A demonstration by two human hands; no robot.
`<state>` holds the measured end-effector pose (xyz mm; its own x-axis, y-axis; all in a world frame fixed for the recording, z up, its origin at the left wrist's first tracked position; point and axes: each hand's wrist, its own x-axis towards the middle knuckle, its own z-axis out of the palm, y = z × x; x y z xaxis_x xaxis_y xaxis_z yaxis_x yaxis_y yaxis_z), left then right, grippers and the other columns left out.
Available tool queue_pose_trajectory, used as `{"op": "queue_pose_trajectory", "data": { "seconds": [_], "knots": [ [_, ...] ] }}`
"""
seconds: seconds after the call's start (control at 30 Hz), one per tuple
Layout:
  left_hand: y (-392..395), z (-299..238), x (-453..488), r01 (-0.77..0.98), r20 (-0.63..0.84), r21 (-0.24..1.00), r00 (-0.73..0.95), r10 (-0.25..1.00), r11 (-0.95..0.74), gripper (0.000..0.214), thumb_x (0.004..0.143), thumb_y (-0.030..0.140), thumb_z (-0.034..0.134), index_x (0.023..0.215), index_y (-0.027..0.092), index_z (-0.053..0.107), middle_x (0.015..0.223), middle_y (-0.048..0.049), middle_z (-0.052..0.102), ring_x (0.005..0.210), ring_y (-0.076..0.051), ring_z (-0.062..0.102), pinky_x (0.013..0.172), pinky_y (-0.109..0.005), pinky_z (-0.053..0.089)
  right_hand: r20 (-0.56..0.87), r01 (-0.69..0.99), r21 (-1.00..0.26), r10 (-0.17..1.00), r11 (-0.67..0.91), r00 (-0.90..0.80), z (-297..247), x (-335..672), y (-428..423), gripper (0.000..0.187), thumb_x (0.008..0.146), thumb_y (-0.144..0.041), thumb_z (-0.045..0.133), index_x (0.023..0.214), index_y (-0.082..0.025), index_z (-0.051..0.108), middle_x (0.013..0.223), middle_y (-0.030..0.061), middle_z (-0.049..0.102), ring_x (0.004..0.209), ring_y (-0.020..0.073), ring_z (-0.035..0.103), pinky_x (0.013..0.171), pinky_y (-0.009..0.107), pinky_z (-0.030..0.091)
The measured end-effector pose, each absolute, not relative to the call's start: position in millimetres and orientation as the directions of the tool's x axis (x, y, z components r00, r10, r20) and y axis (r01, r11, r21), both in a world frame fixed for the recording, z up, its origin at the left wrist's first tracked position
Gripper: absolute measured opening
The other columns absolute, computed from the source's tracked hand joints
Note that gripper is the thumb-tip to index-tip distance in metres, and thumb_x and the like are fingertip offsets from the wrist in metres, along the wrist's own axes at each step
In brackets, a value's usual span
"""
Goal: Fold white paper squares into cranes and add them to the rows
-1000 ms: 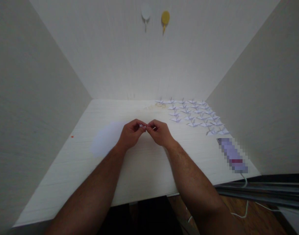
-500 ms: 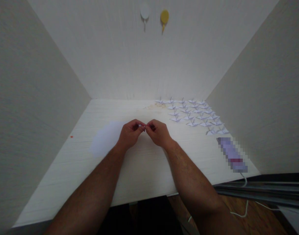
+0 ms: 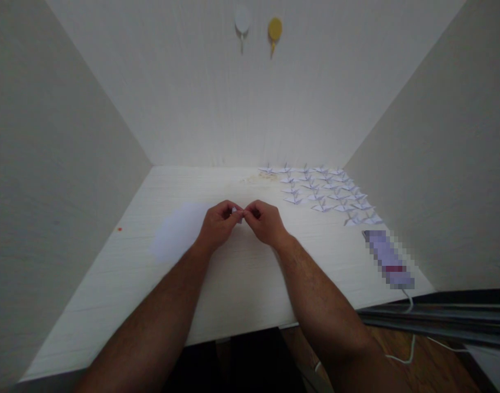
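One white table [image 3: 242,295]. Twenty-odd folded cranes [image 3: 342,208] look done at two o'clock; pale paper [image 3: 177,232] at nine looks unfolded. Dead centre, my left hand [image 3: 218,225] and right hand [image 3: 267,222] have fingers pinched on a tiny piece [image 3: 239,220], mostly hidden, no crane shape showing yet.

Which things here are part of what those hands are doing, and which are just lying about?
Likely part of it:
small paper, at the fingertips of the left hand and right hand
cranes, folded
pale sheet, perhaps spare paper

Probably not:
pixelated device
cable
orange speck
white hook and yellow hook, on the wall
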<state>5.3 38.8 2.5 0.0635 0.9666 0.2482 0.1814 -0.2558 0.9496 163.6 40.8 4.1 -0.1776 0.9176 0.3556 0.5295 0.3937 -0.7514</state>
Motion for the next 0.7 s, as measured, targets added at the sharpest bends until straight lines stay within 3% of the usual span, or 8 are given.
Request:
{"op": "queue_pose_trajectory", "data": {
  "seconds": [0.37,0.7],
  "knots": [
    [39.3,-2.1,7.1,0.222,0.245,0.944,0.017,0.969,-0.242,0.013,0.077,0.029,0.065,0.074,0.016,0.067,0.064,0.0003,0.063,0.059,-0.012,0.055,0.061,-0.025,0.044,0.279,0.48,-0.818,0.948,0.317,-0.151,4.0,162.1,41.5,0.019,0.08,-0.035,0.06,0.073,-0.017,0.063,0.064,-0.0011,0.062,0.057,0.0095,0.05,0.055,0.023,0.037],
    [41.8,-6.2,12.8,-0.16,0.111,0.98,-0.05,0.993,-0.118,0.017,0.07,0.031,0.074,0.072,0.016,0.065,0.07,-0.0008,0.066,0.066,-0.013,0.061,0.071,-0.03,0.052,0.236,0.313,-0.915,0.967,0.254,-0.097,3.9,159.1,40.0,0.014,0.074,-0.031,0.065,0.075,-0.017,0.064,0.066,-0.0003,0.066,0.057,0.0099,0.056,0.054,0.022,0.043]
  ]
}}
